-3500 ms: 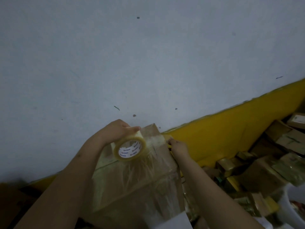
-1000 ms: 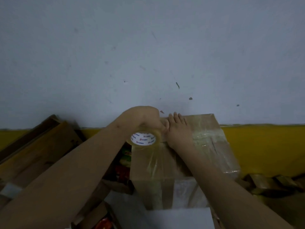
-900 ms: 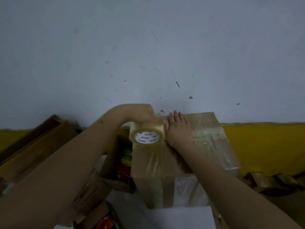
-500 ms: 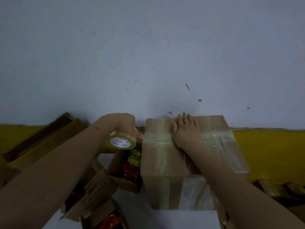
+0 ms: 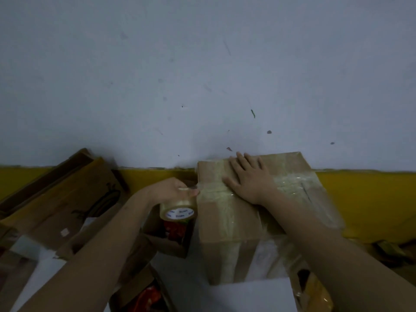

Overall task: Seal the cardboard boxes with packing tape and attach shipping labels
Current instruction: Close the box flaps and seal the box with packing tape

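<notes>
A brown cardboard box (image 5: 229, 224) stands in front of me against a pale wall, its top crossed by glossy, wrinkled clear tape. My right hand (image 5: 248, 179) lies flat on the lid, fingers spread and open. My left hand (image 5: 171, 191) grips a round roll of packing tape (image 5: 179, 209) just beside the box's left edge — thumb at the corner. Open cartons (image 5: 60, 203) crowd the left side.

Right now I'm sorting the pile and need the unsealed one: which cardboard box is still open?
The small box under the tape roll, left of the taped box: its top gapes, showing red packets. The taped box is closed under the right hand.
</notes>
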### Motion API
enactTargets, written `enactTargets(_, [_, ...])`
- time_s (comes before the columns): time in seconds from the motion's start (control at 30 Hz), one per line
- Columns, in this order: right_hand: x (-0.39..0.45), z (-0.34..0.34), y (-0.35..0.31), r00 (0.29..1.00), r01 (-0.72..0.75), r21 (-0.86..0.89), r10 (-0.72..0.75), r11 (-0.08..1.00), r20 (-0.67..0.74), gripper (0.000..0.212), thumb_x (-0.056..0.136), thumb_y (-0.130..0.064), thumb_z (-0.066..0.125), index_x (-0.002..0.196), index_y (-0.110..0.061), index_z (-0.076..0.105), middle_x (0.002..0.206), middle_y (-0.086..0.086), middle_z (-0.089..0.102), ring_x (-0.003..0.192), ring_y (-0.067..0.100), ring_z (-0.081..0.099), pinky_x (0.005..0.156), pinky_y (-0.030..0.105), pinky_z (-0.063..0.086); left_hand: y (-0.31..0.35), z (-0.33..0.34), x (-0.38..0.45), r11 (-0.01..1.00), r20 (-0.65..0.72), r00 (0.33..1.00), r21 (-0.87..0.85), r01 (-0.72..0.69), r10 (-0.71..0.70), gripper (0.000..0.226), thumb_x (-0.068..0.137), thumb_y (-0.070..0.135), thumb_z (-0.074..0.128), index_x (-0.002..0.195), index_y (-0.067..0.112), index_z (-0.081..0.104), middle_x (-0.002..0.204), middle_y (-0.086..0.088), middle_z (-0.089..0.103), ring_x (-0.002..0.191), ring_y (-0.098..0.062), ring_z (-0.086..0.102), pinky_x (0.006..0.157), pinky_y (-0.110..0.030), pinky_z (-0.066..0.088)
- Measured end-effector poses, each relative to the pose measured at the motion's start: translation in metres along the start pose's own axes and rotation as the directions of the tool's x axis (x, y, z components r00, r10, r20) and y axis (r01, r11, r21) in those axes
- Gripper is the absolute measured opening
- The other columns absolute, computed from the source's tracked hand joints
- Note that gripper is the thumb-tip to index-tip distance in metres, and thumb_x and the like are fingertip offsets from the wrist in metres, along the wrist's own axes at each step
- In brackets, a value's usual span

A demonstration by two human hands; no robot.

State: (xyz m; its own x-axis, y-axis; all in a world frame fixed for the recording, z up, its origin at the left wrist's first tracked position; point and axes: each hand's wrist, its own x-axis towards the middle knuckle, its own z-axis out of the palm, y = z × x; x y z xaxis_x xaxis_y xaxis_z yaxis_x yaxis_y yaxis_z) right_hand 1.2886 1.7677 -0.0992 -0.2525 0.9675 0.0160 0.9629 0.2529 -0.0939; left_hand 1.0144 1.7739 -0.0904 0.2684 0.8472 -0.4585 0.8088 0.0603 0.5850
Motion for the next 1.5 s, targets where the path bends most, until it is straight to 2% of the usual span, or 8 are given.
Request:
enactTargets(0.47, [-0.041,-0.008,-0.105,0.970,-0.203,0.010,0.200,0.979,0.138,0.100,0.091,-0.072,0.030,0.156,-0.002,-0.001,0.163,0.021,-0.006,0.149,0.039,-0.012,0.113,0.068,-0.007,-0.015,0.020,-0.016,0.945,0.089,0.996,-0.328,0.008,0.023,0.044,0.077,0.054,0.071,0.108,0.024,0.076,0.116,-0.003,0.071,0.106,-0.021,0.067,0.101,-0.047,0.051])
enactTargets(0.63, [-0.031,-0.007,-0.119,0.948,-0.280,0.058,0.267,0.958,0.173,0.091,0.097,-0.059,0.038,0.156,-0.004,-0.005,0.162,0.019,-0.013,0.148,0.040,-0.017,0.111,0.070,-0.011,-0.002,0.024,-0.009,0.986,0.006,1.000,-0.164,-0.002,0.003,0.023,0.095,0.032,0.064,0.109,0.015,0.071,0.088,0.007,0.065,0.081,-0.010,0.061,0.069,-0.024,0.050])
enactTargets(0.83, [-0.024,-0.003,-0.121,0.948,-0.301,0.077,0.289,0.951,0.136,0.087,0.095,-0.052,0.046,0.158,-0.011,0.001,0.165,0.010,-0.006,0.149,0.038,-0.013,0.111,0.069,-0.010,0.011,0.019,-0.016,0.933,0.157,0.978,0.309,-0.183,0.140,0.040,0.099,0.046,0.046,0.094,0.012,0.067,0.101,-0.008,0.067,0.096,-0.020,0.063,0.083,-0.032,0.048])
enactTargets(0.97, [-0.037,-0.010,-0.112,0.970,-0.241,0.211,0.228,0.947,0.084,0.076,0.095,-0.050,0.049,0.155,-0.014,0.019,0.164,0.009,0.013,0.151,0.034,0.002,0.116,0.064,-0.002,0.003,0.026,-0.017,0.968,-0.069,0.978,0.169,-0.185,0.199,0.030,0.089,0.050,0.056,0.075,0.024,0.060,0.080,0.003,0.061,0.079,-0.017,0.059,0.069,-0.034,0.044])
enactTargets(1.07, [-0.067,-0.020,-0.095,0.959,-0.173,0.509,0.262,0.843,-0.108,0.058,0.095,-0.047,0.054,0.144,-0.016,0.045,0.150,0.006,0.044,0.139,0.027,0.040,0.115,0.047,0.031,0.002,0.038,-0.029,0.933,-0.382,0.869,0.291,-0.209,0.314,0.041,0.087,0.054,0.060,0.117,0.027,0.063,0.116,0.006,0.059,0.109,-0.017,0.056,0.090,-0.041,0.050])
enactTargets(1.23, [-0.143,-0.027,-0.057,0.773,-0.050,0.561,0.388,0.826,-0.502,0.028,0.096,-0.027,0.055,0.122,-0.020,0.064,0.120,-0.006,0.064,0.107,0.008,0.057,0.092,0.028,0.049,0.048,0.078,-0.084,0.802,-0.757,0.383,0.299,-0.517,0.529,0.028,0.090,0.024,0.053,0.114,0.013,0.062,0.114,-0.003,0.053,0.106,-0.020,0.051,0.092,-0.041,0.049])
enactTargets(1.37, [-0.210,0.024,-0.011,0.533,-0.163,0.507,0.508,0.847,-0.677,0.016,0.092,-0.017,0.045,0.084,-0.013,0.058,0.080,-0.003,0.055,0.071,0.010,0.048,0.058,0.021,0.038,0.078,0.145,-0.122,0.495,-0.587,0.097,0.569,-0.656,0.804,0.018,0.088,0.003,0.054,0.097,0.004,0.069,0.097,-0.013,0.060,0.089,-0.027,0.055,0.079,-0.034,0.045])
enactTargets(1.5, [-0.261,0.129,0.020,0.764,-0.380,0.470,0.556,0.797,-0.325,0.021,0.093,-0.030,0.038,0.082,-0.018,0.052,0.077,-0.004,0.052,0.059,0.013,0.045,0.048,0.032,0.036,0.067,0.233,-0.112,0.293,-0.282,0.151,0.580,-0.760,0.948,0.018,0.090,0.002,0.050,0.085,0.005,0.067,0.088,-0.009,0.061,0.069,-0.021,0.050,0.059,-0.030,0.043])
